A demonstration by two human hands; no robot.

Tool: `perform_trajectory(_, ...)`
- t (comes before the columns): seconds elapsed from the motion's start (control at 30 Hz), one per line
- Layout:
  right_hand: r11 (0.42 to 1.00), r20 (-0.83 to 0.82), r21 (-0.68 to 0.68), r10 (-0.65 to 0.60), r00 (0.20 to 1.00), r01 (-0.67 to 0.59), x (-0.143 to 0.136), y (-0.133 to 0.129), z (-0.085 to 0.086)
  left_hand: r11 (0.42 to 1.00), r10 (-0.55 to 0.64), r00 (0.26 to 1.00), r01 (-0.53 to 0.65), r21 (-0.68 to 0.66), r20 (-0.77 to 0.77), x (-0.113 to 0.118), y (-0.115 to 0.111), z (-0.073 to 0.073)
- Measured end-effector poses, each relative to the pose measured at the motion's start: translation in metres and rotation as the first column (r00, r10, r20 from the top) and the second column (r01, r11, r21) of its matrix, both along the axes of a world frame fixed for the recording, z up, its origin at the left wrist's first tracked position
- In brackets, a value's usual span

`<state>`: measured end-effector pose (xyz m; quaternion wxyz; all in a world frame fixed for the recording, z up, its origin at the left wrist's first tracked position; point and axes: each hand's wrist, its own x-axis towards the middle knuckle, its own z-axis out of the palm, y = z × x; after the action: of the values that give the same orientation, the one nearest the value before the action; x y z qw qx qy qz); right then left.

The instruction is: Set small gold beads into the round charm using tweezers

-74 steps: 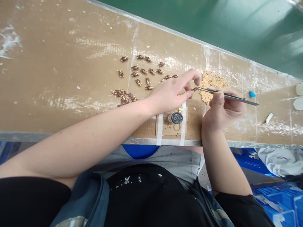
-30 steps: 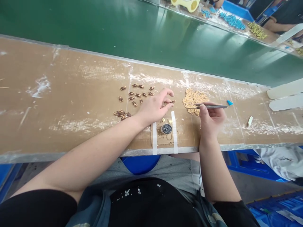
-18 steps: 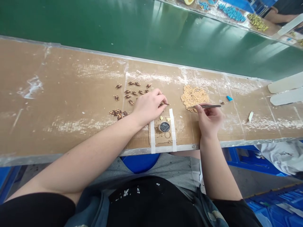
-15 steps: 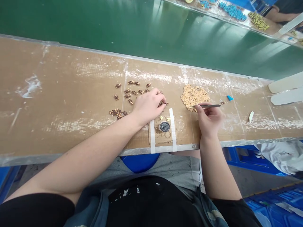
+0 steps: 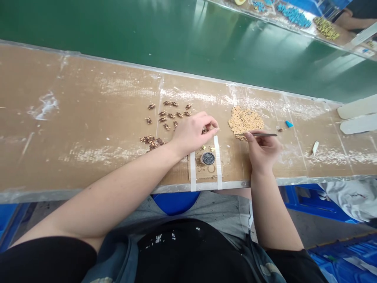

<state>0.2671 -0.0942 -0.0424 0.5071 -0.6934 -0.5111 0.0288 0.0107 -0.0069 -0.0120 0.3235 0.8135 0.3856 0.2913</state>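
My left hand (image 5: 194, 131) is above the left part of the bench, thumb and fingertips pinched together; whatever they hold, if anything, is too small to make out. Partly hidden under its fingers are small dark-brown and gold pieces. More of these brown pieces (image 5: 163, 113) lie spaced out beyond the hand, and a denser heap (image 5: 151, 142) of them is by the wrist. My right hand (image 5: 263, 149) is closed around a pair of metal tweezers (image 5: 266, 135), whose tips point left at the near edge of a pile of tiny tan beads (image 5: 246, 119).
A small round pot with dark contents (image 5: 208, 158) stands between two white tape strips (image 5: 218, 167) near the bench's front edge. Yellow bits lie just behind it. Rightward are a blue piece (image 5: 289, 124) and a pale scrap (image 5: 315, 147). Another person's arm shows across the green strip.
My left hand's pinched fingers have shifted slightly right, away from the brown pieces beneath. The right hand keeps the tweezers at the bead pile. The whole view has shifted a little.
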Motion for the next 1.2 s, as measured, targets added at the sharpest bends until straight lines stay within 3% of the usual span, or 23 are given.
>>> perform_trajectory(0.3,0.997,-0.079,0.071,-0.019,0.997,0.024,-0.008,0.002,0.002,0.997,-0.035,0.999,0.037,-0.071,0.033,-0.001,0.000,0.003)
perform_trajectory(0.83,0.999,-0.088,-0.042,-0.024,0.996,0.020,-0.004,0.004,0.003,0.997,-0.017,1.000,0.018,-0.080,0.015,-0.001,-0.002,0.005)
perform_trajectory(1.07,1.000,0.014,-0.011,0.007,1.000,-0.007,-0.012,0.003,0.006,0.984,-0.031,0.979,0.065,-0.167,0.202,0.002,0.003,-0.004)
perform_trajectory(1.2,1.000,-0.022,-0.021,-0.006,1.000,0.005,-0.011,0.000,0.005,0.983,-0.009,0.976,0.048,-0.177,0.216,0.000,0.004,-0.003)
